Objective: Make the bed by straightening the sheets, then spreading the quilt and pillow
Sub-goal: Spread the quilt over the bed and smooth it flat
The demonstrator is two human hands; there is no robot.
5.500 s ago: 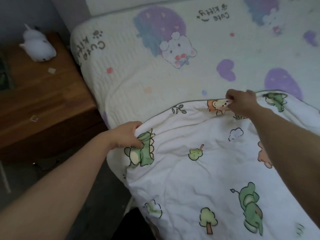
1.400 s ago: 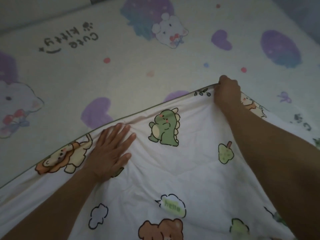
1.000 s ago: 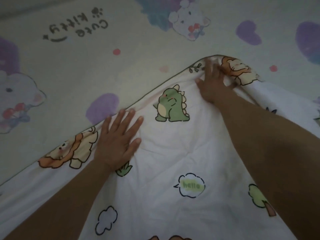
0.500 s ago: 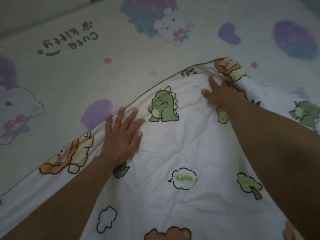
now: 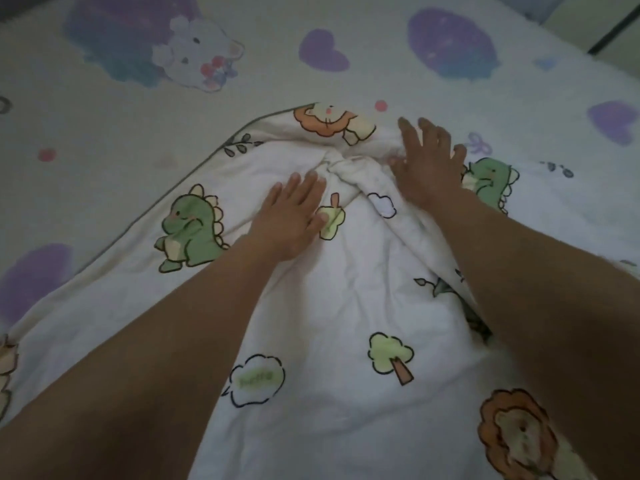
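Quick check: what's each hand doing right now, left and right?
Left hand: open, flat on the quilt, holding nothing.
Right hand: open, fingers spread on the quilt's bunched edge.

quilt (image 5: 332,306) on sheet (image 5: 104,116), hands (image 5: 291,216) on quilt

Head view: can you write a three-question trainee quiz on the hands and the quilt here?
1. True or false: the left hand and the right hand both have straight fingers, and neither grips the quilt.
2. What lies between the two hands? A) a bunched fold of quilt B) a pillow C) a toy
3. Fill in: the printed animal beside the left hand is a green ____.
Key: 1 true; 2 A; 3 dinosaur.
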